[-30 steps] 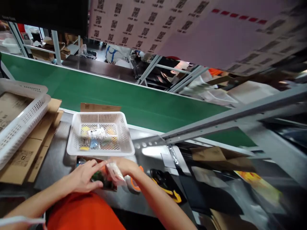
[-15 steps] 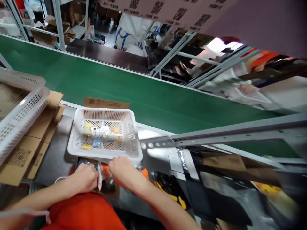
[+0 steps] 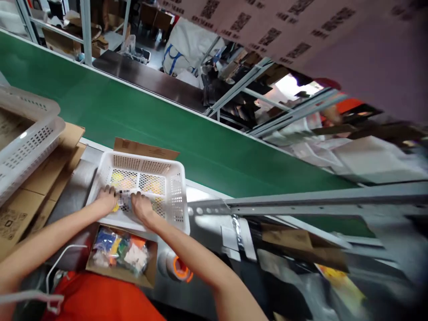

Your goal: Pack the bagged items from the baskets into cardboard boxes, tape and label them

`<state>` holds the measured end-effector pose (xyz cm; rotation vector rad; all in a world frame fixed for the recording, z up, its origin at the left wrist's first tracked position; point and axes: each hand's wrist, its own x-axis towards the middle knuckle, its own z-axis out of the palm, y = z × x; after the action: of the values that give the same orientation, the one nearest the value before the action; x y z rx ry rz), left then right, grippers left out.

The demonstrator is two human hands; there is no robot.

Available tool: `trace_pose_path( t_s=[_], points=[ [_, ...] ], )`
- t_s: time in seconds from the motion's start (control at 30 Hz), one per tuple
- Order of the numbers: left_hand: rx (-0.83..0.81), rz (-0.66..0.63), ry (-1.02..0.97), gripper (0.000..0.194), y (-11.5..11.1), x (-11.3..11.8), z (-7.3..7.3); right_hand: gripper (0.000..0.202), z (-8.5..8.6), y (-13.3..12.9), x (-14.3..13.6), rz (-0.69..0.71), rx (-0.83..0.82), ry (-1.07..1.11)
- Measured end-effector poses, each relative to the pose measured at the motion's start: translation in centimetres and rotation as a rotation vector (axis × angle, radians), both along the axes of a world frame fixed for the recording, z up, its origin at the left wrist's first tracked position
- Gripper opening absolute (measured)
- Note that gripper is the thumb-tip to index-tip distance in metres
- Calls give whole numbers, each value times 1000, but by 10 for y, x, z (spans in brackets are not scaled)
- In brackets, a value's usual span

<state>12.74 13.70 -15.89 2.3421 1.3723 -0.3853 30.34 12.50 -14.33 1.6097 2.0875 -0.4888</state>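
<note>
Head view: rectangular basket (image 3: 180,196), white perforated plastic. Inside lies a clear-film pack (image 3: 125,205) with a printed white label (image 3: 123,194). Left hand (image 3: 108,199) and right hand (image 3: 142,207) flank it, fingers curled; grip cannot be determined. Nearer, a cardboard carton (image 3: 152,263) holds glossy multicoloured bags (image 3: 117,250).

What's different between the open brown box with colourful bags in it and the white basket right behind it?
The white plastic basket has sides full of holes, while the cardboard box has plain brown sides.
The basket is bigger; the box is smaller.
The box sits nearer the camera than the basket.
Both are open on top and have things inside.
</note>
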Motion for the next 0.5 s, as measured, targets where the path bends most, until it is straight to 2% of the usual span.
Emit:
trace_pose_path(
  t_s=[0.07, 0.13, 0.23, 0.3, 0.37, 0.43, 0.5],
  points=[
    [-25, 21, -16, 44, -6, 4, -20, 42, 5, 4, 12, -17, 9, -11],
    [-51, 43, -40, 47, -9, 6, -31, 46, 17, 4, 30, -49, 25, -24],
    [-61, 45, -73, 53, -8, 4, -40, 45, 49, -15, 64, -135, 89, 46],
    [-62, 42, -84, 50, -4, 1, -45, 41, 74, -42, 83, -200, 146, 190],
    [-62, 43, -84, 38, -2, -1, -48, 37, 92, -77, 88, -181, 143, 337],
    [-43, 52, -88, 27, 0, -3, -50, 36, 98, -112, 76, -80, 56, 360],
    [-14, 63, -100, 27, 0, -6, -50, 40, 92, -140, 53, -22, -56, 230]
  ],
)
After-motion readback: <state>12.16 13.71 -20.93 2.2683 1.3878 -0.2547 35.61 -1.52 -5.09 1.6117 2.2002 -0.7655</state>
